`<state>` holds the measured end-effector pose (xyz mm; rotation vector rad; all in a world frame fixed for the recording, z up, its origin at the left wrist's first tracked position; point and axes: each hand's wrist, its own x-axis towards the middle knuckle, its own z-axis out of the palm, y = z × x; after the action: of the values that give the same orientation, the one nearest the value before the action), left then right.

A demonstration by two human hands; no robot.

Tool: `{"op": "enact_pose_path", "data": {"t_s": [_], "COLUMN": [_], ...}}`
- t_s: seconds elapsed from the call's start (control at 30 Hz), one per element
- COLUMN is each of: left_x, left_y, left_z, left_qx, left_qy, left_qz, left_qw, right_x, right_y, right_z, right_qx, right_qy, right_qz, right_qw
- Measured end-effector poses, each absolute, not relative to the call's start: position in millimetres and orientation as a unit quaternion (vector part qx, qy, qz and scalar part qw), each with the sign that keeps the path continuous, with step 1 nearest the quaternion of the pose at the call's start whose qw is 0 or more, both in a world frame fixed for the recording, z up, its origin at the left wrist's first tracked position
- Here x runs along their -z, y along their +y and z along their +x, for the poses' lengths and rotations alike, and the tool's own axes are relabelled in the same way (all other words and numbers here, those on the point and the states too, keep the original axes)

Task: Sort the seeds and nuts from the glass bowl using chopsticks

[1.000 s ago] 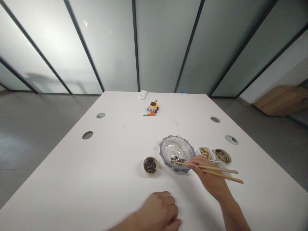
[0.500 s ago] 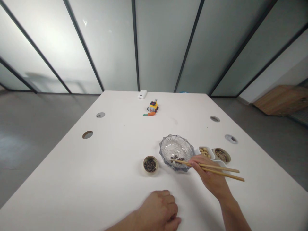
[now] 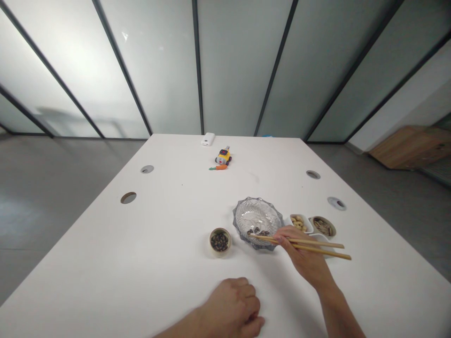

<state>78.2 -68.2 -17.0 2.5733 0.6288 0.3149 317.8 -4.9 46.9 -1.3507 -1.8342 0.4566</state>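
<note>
My right hand [image 3: 305,258] grips a pair of wooden chopsticks [image 3: 317,242] over the near right rim of a scalloped clear glass bowl [image 3: 252,213]. The chopstick tips reach down among several dark, glossy beans [image 3: 262,232] lying inside; whether a bean is pinched between them I cannot tell. To the left of the glass bowl stands a small round cup [image 3: 220,254] filled with similar dark beans [image 3: 219,241]. My left hand [image 3: 234,305] rests on the table nearer to me, its fingers curled in and nothing showing in them.
Beside my right hand are a white dish of peanuts [image 3: 298,223], a round bowl of striped seeds [image 3: 322,226] and a partly hidden white dish [image 3: 326,239]. A yellow toy car [image 3: 224,155], a toy carrot [image 3: 221,167] and a white device [image 3: 208,139] lie farther back.
The chopsticks have shifted slightly left within the glass bowl, with my right hand moving a little the same way. My left hand stays in place.
</note>
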Motion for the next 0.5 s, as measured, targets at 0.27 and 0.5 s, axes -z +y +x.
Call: {"op": "enact_pose_path", "data": {"t_s": [0.27,0.5], "left_x": [22,23], "left_y": [-68,-69], "left_z": [79,79], "left_qx": [-0.11,-0.111], "left_qy": [0.228,0.227], "left_qz": [0.939,0.94], "left_qw": [0.232,0.228], "right_x": [-43,-36], "right_y": [-5,-1], "right_z": [313,316], "right_qx": [-0.196,-0.188], "right_qy": [-0.72,-0.72], "right_qz": [-0.535,-0.537], "right_qw": [0.397,0.398]}}
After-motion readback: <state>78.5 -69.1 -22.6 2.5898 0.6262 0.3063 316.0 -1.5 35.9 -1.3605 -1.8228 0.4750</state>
